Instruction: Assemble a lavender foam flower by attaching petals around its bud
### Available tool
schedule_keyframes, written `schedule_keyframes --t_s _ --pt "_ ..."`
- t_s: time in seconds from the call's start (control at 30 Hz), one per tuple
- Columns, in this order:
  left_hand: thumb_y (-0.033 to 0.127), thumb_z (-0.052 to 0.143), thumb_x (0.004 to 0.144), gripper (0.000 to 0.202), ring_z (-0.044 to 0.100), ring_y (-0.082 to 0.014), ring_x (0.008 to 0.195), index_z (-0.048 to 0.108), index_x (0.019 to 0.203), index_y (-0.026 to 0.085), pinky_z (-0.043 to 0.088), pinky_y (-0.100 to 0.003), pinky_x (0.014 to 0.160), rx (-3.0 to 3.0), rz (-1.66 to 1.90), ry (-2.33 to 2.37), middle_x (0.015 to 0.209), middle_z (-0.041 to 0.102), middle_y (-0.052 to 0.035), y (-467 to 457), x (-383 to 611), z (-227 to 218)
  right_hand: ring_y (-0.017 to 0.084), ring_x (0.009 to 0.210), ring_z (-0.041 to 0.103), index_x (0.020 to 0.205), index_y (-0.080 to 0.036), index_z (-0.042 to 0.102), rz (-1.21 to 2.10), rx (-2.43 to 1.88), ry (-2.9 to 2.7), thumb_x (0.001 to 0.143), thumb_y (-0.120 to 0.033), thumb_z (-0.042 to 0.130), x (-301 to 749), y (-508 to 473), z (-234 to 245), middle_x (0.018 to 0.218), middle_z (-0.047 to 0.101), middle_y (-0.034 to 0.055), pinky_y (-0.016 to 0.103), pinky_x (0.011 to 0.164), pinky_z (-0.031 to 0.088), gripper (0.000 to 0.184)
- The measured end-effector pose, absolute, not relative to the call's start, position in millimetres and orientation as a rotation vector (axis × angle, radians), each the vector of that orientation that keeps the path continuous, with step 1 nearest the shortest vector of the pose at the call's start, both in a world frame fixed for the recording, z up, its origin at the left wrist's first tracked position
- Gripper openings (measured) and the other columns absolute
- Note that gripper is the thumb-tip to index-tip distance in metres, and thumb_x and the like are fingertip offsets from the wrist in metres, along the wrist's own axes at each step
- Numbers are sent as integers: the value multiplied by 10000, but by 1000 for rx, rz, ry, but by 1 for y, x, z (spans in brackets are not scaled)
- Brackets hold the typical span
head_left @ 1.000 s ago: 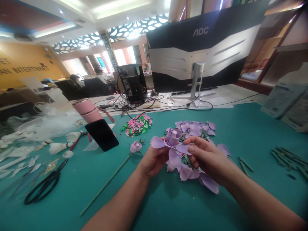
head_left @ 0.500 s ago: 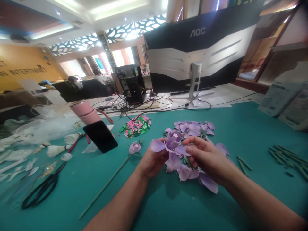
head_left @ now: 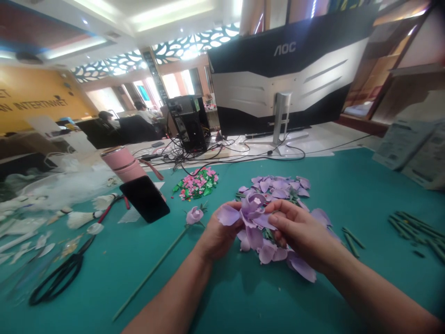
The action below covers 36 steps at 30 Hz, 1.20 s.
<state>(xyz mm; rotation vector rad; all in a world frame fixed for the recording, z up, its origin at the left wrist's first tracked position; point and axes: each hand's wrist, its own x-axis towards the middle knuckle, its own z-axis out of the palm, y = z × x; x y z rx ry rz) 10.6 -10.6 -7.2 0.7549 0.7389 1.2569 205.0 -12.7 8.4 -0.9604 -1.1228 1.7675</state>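
Observation:
A purple artificial flower [head_left: 252, 208] with spread petals is held up between both hands over the table. My left hand [head_left: 222, 234] is closed around its underside, the fingertips hidden behind the petals. With thumb and fingers, my right hand [head_left: 295, 229] pinches the petal on the flower's right side. Below and behind lies a pile of loose purple petals [head_left: 280, 188], partly covered by my hands. To the left, a purple rosebud [head_left: 194, 215] on a long green stem [head_left: 149, 274] rests on the green mat [head_left: 222, 306].
Black scissors [head_left: 62, 273], shuttlecocks [head_left: 81, 219] and plastic scraps lie at left. A phone [head_left: 145, 198] leans on a pink bottle [head_left: 121, 163]. Pink-and-green pieces [head_left: 197, 182] are heaped behind. Green stem pieces [head_left: 413, 225] lie right. Cables, a computer case [head_left: 190, 123] and monitor [head_left: 283, 86] stand beyond.
The held flower has tipped slightly and shifted a little to the right. Both hands keep their grip and have barely moved.

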Motion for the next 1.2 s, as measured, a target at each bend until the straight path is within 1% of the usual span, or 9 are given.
schedule_keyframes --t_s 0.23,0.47,0.57,0.67,0.77,0.87,0.97,1.07,1.2 --pt "264 937 541 411 636 -130 685 708 861 146 499 -221 678 750 1265 746 762 687 -31 -11 10 -8 85 490 464 902 -223 552 1753 -982 -1109 743 -426 781 203 -13 11 575 498 -66 222 458 350 345" --pt "277 927 560 408 644 -148 701 705 879 154 503 -255 705 802 1258 740 812 700 -37 -12 10 -9 83 505 487 927 -219 556 1743 -973 -1121 790 -398 755 205 -13 6 607 534 -56 222 476 369 300" --pt "295 921 574 406 650 -159 733 717 897 158 509 -261 717 816 1259 737 825 706 -41 -12 11 -10 82 500 488 941 -220 553 1768 -959 -1093 788 -402 759 204 -13 5 593 536 -59 217 474 365 315" --pt "276 897 615 399 662 -179 798 725 958 165 515 -266 738 797 1232 718 884 714 -54 -10 12 -11 90 507 503 964 -222 554 1794 -947 -1089 820 -447 723 203 -13 5 599 549 -51 221 484 373 316" --pt "253 870 655 386 668 -190 833 719 997 159 516 -265 742 771 1184 691 944 716 -69 -10 13 -12 103 573 541 981 -222 582 1723 -937 -1208 849 -482 690 205 -13 6 682 591 -26 237 536 419 311" --pt "231 857 673 359 669 -183 793 709 988 145 519 -266 727 719 1194 694 907 715 -69 -9 12 -13 135 699 586 979 -223 617 1617 -890 -1386 801 -425 757 207 -15 8 819 628 7 260 609 467 304" --pt "199 850 676 326 667 -169 750 704 961 139 516 -258 705 661 1217 690 862 717 -61 -9 13 -15 159 760 596 954 -226 642 1512 -888 -1462 760 -378 793 206 -17 7 890 637 23 270 622 474 289" --pt "183 856 661 335 669 -158 735 709 958 136 514 -249 690 635 1234 689 866 725 -53 -10 14 -14 146 711 570 920 -224 661 1417 -936 -1465 767 -384 781 203 -19 5 828 625 11 263 594 454 252" --pt "180 878 627 361 656 -135 705 720 947 129 509 -232 666 628 1268 710 828 719 -37 -11 17 -11 138 679 556 909 -215 661 1451 -935 -1394 752 -399 791 199 -19 3 773 621 4 259 579 448 275"
